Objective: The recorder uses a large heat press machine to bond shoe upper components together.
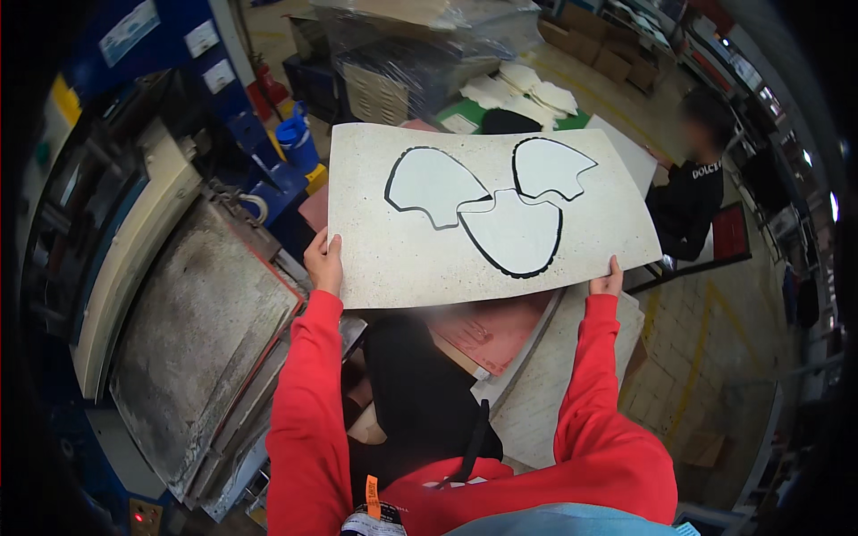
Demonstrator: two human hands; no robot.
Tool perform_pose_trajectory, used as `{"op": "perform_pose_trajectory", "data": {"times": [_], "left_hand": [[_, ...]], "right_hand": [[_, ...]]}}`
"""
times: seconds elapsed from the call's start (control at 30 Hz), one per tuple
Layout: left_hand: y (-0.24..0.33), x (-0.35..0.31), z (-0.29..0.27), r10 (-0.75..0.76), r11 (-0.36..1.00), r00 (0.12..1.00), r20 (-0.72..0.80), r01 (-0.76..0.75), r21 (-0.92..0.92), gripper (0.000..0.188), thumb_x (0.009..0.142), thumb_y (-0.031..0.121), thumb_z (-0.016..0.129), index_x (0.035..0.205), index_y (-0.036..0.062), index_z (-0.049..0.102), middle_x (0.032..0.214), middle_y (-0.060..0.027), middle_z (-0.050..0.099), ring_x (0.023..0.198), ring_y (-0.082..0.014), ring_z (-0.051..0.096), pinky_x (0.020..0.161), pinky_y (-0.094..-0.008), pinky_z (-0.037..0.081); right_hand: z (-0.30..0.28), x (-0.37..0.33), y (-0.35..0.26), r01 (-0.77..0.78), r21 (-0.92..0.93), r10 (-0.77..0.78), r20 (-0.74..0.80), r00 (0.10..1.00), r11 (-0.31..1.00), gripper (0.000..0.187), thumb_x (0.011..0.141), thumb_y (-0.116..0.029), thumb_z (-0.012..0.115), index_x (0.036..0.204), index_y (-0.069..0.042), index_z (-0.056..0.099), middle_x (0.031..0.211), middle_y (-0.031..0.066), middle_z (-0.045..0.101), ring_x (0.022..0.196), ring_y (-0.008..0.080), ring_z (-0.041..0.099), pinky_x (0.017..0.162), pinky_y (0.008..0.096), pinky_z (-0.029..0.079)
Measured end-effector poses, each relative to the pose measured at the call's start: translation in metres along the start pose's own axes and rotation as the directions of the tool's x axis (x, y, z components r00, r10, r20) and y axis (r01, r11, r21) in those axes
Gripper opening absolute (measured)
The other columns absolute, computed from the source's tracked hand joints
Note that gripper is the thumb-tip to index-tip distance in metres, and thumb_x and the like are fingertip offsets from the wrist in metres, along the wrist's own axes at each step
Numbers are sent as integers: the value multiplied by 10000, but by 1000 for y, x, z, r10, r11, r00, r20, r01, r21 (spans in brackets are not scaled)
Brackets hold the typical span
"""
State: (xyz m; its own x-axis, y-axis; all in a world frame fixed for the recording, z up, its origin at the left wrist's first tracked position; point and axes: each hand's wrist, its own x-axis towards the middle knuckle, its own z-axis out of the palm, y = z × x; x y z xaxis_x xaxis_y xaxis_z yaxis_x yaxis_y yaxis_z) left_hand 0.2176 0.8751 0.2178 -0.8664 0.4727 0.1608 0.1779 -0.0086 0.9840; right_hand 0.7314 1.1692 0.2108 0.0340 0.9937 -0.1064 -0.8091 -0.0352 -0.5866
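A large, off-white speckled sheet point(384, 259) is held up before me, slightly bowed. My left hand point(323, 262) grips its left edge near the lower corner, thumb on top. At the lower right edge my right hand point(608, 279) pinches it, with most fingers hidden underneath. Three pale, curved shapes with dark outlines show on its face: a left one point(433, 183), a right one point(550, 168) and a lower rounded one point(511, 232). Whether they are loose pieces or cut-outs in the sheet I cannot tell.
On my left stands a machine with a worn flat metal plate point(201, 313). Reddish sheets point(496, 330) and a pale board point(554, 384) lie below the held sheet. White cut pieces point(523, 94) rest on a green surface beyond. A person in black point(688, 201) sits at the right.
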Motion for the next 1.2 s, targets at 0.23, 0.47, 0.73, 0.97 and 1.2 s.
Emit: {"op": "perform_pose_trajectory", "data": {"times": [0.23, 0.47, 0.73, 0.97, 1.2], "left_hand": [[71, -73, -111, -60, 983, 989, -134, 35, -178, 361, 861, 49, 589, 1183, -97, 517, 989, -130, 661, 863, -125, 612, 767, -227, 458], [113, -192, -93, -80, 988, 946, -314, 33, -150, 397, 872, 79, 599, 1207, -105, 493, 975, -118, 664, 846, -86, 584, 745, -203, 441], [183, -258, -21, -98, 995, 876, -473, 78, -61, 377, 877, 83, 595, 1204, -86, 510, 999, -101, 661, 869, -90, 584, 770, -205, 440], [216, -276, 17, 54, 959, 844, -534, 105, 262, 306, 852, 71, 613, 1121, -68, 566, 981, -86, 650, 864, -117, 585, 765, -239, 451], [183, -267, 41, 284, 734, 769, -572, 210, 646, 261, 796, 88, 668, 1008, -52, 606, 868, -103, 533, 771, -196, 548, 691, -285, 444]], "right_hand": [[67, -69, -13, -126, -18, 127, 103, 987, 992, 401, 923, -169, 497, 1283, -1, 439, 1300, 136, 499, 1195, 284, 468, 1046, 431, 338], [74, -27, -62, -329, -52, 332, 240, 912, 943, 394, 927, -184, 498, 1262, 20, 457, 1298, 144, 500, 1201, 290, 460, 1051, 437, 330], [69, 62, -86, -533, -64, 525, 313, 792, 843, 352, 904, -152, 541, 1214, 11, 502, 1242, 126, 541, 1162, 266, 489, 1037, 419, 344], [97, 92, -141, -662, -301, 724, 202, 659, 686, 131, 881, -142, 551, 891, -20, 598, 1113, 130, 606, 1134, 275, 510, 1007, 426, 376], [55, 145, -130, -670, -442, 781, 127, 612, 597, 58, 846, -121, 576, 805, -80, 568, 1054, 68, 609, 1061, 237, 528, 992, 436, 343]]}}
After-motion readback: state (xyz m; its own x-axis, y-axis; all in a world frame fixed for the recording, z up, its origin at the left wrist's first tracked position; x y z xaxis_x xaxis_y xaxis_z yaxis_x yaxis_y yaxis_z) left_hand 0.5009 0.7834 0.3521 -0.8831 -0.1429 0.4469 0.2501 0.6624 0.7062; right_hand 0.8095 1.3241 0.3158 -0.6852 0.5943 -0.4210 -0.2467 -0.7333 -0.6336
